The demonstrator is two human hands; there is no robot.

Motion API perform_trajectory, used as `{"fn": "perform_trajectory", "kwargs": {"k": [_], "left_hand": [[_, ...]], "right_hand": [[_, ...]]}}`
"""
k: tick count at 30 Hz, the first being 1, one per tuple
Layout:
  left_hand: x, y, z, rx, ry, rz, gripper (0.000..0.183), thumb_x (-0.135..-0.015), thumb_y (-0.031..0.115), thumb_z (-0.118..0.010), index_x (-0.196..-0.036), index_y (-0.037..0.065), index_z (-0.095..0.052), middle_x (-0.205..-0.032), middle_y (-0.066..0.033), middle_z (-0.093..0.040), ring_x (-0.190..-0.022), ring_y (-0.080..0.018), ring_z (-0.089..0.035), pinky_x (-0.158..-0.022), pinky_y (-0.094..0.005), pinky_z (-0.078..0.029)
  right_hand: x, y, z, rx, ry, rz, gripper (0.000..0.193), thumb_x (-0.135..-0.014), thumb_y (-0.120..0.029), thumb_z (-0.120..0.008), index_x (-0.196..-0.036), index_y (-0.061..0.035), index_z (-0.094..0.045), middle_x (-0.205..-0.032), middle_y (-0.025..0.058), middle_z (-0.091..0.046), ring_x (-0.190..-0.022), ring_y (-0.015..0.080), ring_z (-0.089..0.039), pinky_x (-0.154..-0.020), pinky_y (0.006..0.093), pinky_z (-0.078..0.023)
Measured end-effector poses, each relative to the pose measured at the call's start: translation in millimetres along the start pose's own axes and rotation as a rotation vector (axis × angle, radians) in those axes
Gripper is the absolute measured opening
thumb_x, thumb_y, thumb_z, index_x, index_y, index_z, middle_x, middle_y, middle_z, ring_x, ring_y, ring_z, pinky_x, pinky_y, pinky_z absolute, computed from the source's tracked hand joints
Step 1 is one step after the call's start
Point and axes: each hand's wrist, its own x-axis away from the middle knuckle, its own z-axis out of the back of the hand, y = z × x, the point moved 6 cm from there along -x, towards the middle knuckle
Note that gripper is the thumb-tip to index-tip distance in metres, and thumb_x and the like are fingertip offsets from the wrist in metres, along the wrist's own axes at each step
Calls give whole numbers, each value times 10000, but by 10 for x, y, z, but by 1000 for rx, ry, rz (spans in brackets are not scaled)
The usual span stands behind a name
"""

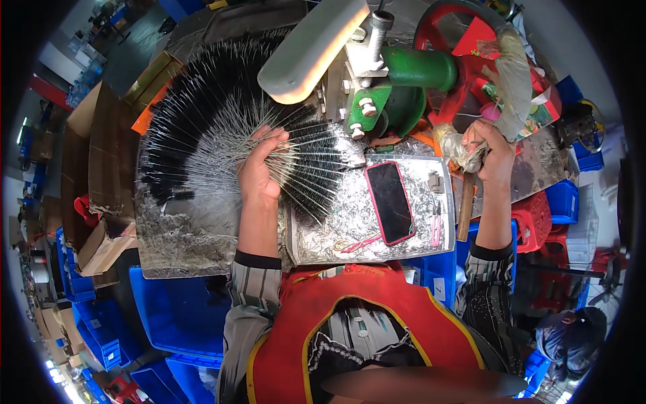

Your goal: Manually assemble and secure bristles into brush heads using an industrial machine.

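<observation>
A wide fan of thin wire brushes with black bristles and silvery wire stems covers the left of the worktable. My left hand is closed round a bunch of their stems, and the bristled ends spread out to the right of the fingers, towards the green press. On the right, my right hand is wrapped round the cloth-bound grip at the rim of the press's red handwheel. The press's working point is partly hidden behind a lit lamp.
Below the press lies a metal tray strewn with wire scraps, holding a red-edged phone and small pink-handled snips. A wooden handle hangs beside it. Cardboard boxes stand left, blue bins below. Another person is at lower right.
</observation>
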Motion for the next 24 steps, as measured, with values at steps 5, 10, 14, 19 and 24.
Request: {"fn": "perform_trajectory", "kwargs": {"k": [5,10,14,19,24], "left_hand": [[-8,11,-37,-27,6,-13,421,-653,-81,-563,-1055,-110,-442,-906,-221,-591,-769,-254,-613,-672,-304,-502],[-16,21,-78,-26,4,-15,422,-645,-87,-566,-1049,-114,-444,-898,-221,-591,-758,-250,-615,-655,-303,-506],[-11,19,-62,-27,39,-5,422,-642,-89,-571,-1044,-113,-446,-894,-221,-592,-749,-249,-615,-652,-299,-508],[-15,5,-64,10,25,-6,353,-656,-88,-579,-994,-91,-476,-859,-207,-598,-733,-248,-617,-656,-310,-519],[95,0,-152,-146,-66,124,263,-689,-55,-595,-942,-59,-522,-836,-175,-606,-695,-225,-618,-616,-296,-525]], "right_hand": [[4,117,64,-15,-7,38,108,-692,-65,-587,-714,39,-568,-568,83,-536,-478,162,-512,-455,265,-399],[-40,-5,90,63,58,-89,113,-690,-66,-588,-716,42,-567,-573,84,-538,-482,159,-517,-462,264,-407],[-102,-35,58,-8,-50,-82,109,-701,-64,-579,-703,42,-552,-549,76,-511,-454,158,-488,-455,265,-399],[63,328,-30,15,-49,325,136,-753,-52,-507,-641,25,-502,-556,75,-484,-514,153,-473,-494,256,-386],[60,380,-75,60,-203,449,181,-785,-37,-450,-612,18,-467,-614,86,-501,-599,145,-480,-563,244,-382]]}}
